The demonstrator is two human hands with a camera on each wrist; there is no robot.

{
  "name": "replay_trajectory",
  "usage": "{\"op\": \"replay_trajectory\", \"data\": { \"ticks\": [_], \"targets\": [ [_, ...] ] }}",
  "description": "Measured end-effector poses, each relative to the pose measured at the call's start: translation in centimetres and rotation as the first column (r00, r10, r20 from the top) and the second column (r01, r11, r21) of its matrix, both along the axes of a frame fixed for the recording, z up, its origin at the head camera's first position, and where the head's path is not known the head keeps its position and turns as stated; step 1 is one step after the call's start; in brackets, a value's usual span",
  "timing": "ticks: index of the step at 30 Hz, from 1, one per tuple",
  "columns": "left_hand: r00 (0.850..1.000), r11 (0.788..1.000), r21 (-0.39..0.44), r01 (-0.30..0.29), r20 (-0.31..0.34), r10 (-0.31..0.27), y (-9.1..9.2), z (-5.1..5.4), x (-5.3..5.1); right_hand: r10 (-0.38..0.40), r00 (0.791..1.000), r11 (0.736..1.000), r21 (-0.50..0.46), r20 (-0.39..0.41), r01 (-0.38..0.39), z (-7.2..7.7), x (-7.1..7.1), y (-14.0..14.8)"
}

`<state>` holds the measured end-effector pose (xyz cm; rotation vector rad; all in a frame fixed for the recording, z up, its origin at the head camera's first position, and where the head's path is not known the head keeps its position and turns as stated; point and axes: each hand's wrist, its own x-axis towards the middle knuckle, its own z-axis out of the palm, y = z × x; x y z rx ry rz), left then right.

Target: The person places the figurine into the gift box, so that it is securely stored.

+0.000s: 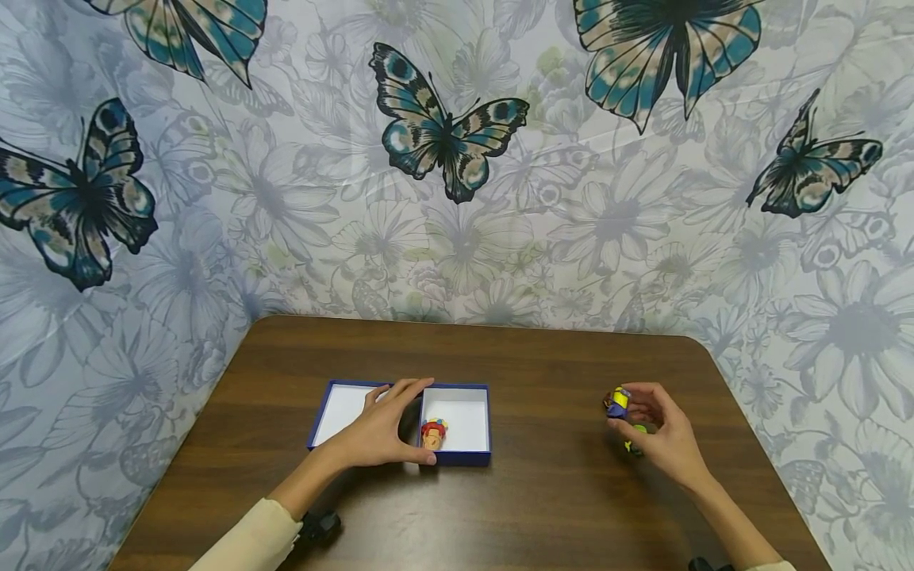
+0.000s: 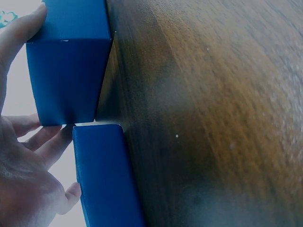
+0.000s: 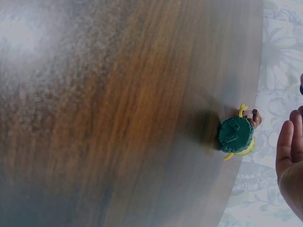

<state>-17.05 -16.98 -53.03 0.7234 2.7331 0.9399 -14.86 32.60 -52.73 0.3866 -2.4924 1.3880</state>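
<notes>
My left hand (image 1: 385, 428) grips the blue box (image 1: 457, 458) with a white inside, thumb at its front wall and fingers reaching to its back edge. In that box lies a small doll figurine (image 1: 433, 434) with red hair. Left of it, partly behind the hand, sits a shallow blue lid (image 1: 343, 406), open side up; the left wrist view shows the lid's blue side (image 2: 106, 175) beside the palm. Over the table's right part my right hand (image 1: 664, 436) pinches a blue-and-yellow doll figurine (image 1: 618, 403). Below it a green-and-yellow figurine (image 3: 236, 135) stands on the table, partly hidden in the head view.
The brown wooden table (image 1: 543, 507) has rounded far corners. Behind it hangs a pale flowered cloth (image 1: 614, 222) with printed butterflies. A black wrist device (image 1: 321, 527) shows by the left sleeve.
</notes>
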Motion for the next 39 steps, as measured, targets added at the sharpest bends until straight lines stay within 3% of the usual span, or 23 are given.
{"op": "replay_trajectory", "data": {
  "ticks": [7,17,39],
  "targets": [
    [1.0,1.0,-0.001,0.001,-0.006,-0.001,0.0,-0.1,0.01,-0.014,1.0,0.999,0.03,-0.002,0.014,0.1,0.03,0.08],
    [1.0,1.0,0.0,-0.004,-0.007,0.004,0.0,-0.04,0.12,0.03,1.0,1.0,-0.003,0.002,-0.03,0.16,-0.02,0.21],
    [1.0,1.0,-0.002,-0.005,-0.011,0.005,-0.01,-0.07,0.18,0.016,1.0,0.999,-0.037,0.025,-0.015,0.29,0.26,-0.15]
  ]
}}
